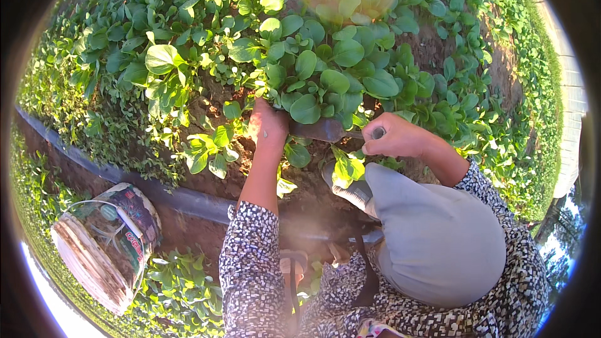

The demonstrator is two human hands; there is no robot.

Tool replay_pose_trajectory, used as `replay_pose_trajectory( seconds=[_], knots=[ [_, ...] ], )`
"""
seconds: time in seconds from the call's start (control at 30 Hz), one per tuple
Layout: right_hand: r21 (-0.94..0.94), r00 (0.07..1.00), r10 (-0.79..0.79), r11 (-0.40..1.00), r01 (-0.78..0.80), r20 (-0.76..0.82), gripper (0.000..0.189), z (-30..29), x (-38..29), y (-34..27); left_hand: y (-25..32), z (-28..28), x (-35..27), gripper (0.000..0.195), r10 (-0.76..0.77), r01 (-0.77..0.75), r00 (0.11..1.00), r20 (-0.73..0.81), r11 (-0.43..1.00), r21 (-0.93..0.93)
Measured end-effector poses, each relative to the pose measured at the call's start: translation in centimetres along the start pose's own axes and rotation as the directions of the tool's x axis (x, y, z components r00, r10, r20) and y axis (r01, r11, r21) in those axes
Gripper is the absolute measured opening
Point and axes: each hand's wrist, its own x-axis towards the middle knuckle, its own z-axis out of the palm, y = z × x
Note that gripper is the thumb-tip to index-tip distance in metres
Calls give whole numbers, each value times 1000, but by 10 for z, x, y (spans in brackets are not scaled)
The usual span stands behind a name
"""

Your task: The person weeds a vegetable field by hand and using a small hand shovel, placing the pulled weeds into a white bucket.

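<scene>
Among broad-leaved green plants [305, 63], my left hand [268, 124] reaches down to the base of the leaves. Its fingers are hidden by foliage, so whether they grip a stem cannot be seen. My right hand [396, 135] is closed around the handle [378, 133] of a short hand tool. The tool's flat, dark metal blade [324, 130] points left, low under the leaves and close to my left hand. A small leafy plant [218, 148] grows just left of my left wrist. Another bright green plant [347, 169] stands below my right hand, in front of my shoe.
My shoe [357, 195] and bent grey-clad knee [441, 244] are at the lower right. A dark plastic strip [197, 206] edges the bed. Beyond it, a printed bucket [110, 244] with a wire handle lies tilted at the lower left. Low weeds [127, 141] cover the bed's left side.
</scene>
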Motion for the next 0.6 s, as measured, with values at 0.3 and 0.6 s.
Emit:
replay_pose_trajectory(
  seconds=[0.3, 0.6],
  knots=[
    [-26, 985, -170, 985, 170, 30, 21, -1, 8, 9, -20, -28, 15, 28, -101, 107, 994, 35, 943, -315],
    [329, 966, -185, 937, 119, 178, 24, -10, -1, -6, -104, 11, 27, 38, -360, 196, 932, 39, 413, -889]
  ],
)
